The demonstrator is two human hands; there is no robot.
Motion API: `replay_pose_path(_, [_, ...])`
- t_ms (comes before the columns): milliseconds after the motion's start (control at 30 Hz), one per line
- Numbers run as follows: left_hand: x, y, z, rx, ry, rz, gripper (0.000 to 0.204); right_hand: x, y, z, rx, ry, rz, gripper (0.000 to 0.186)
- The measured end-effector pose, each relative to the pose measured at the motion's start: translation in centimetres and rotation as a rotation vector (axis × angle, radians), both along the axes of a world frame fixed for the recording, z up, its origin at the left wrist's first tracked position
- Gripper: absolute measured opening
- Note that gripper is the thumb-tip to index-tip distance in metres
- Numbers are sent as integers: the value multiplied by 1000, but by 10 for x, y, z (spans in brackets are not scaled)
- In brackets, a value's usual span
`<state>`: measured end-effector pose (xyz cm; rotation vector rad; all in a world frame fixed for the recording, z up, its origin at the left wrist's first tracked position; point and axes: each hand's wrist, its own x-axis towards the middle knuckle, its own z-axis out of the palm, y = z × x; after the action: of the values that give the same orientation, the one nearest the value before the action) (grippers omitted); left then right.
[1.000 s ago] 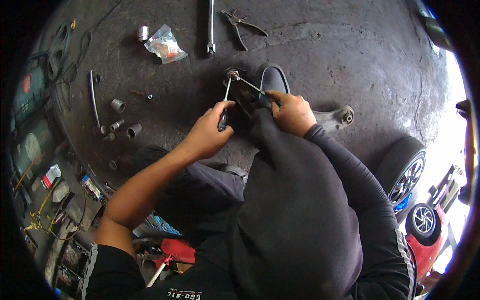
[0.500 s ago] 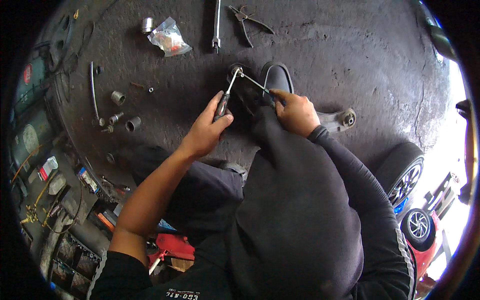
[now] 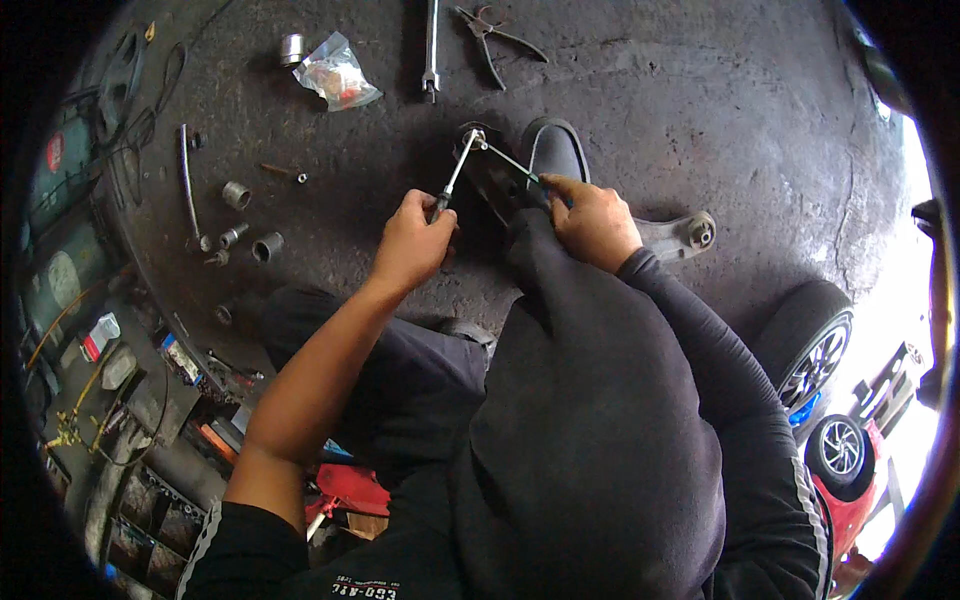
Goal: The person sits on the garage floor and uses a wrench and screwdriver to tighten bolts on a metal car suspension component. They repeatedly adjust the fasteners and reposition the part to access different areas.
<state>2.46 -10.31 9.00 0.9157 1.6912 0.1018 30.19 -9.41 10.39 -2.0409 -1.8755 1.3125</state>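
My left hand is closed around the dark handle of a screwdriver, whose bright shaft slants up to a round metal joint. From the other side, my right hand grips a second, thinner screwdriver; its handle is mostly covered by the fingers. Both tips meet at the joint, too small to tell exactly how they sit. The joint is at the far end of a metal suspension arm, partly hidden under my leg and shoe. A bushing shows at the arm's right end.
Pliers, a long wrench and a plastic bag of parts lie beyond the joint. Several sockets and a metal rod are scattered to the left. A wheel stands at the right.
My left hand has shifted its grip on the screwdriver, now covering most of the handle, and the shaft leans slightly more. The right hand stays about where it was.
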Motion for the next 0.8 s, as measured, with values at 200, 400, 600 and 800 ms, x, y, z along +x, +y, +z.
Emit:
replay_pose_path(200, [4,3,-8,165,27,-27,43,3,2,-1,-20,-8,29,38])
replay_pose_path(400, [1,5,-10,107,-77,30,42,2,3,-1,-17,-2,14,37])
replay_pose_path(600, [4,12,-1,-149,-214,265,41,3,6,0,-38,-24,23,37])
replay_pose_path(800, [19,9,2,-189,-205,362,38,4,6,-2,-21,-30,42,36])
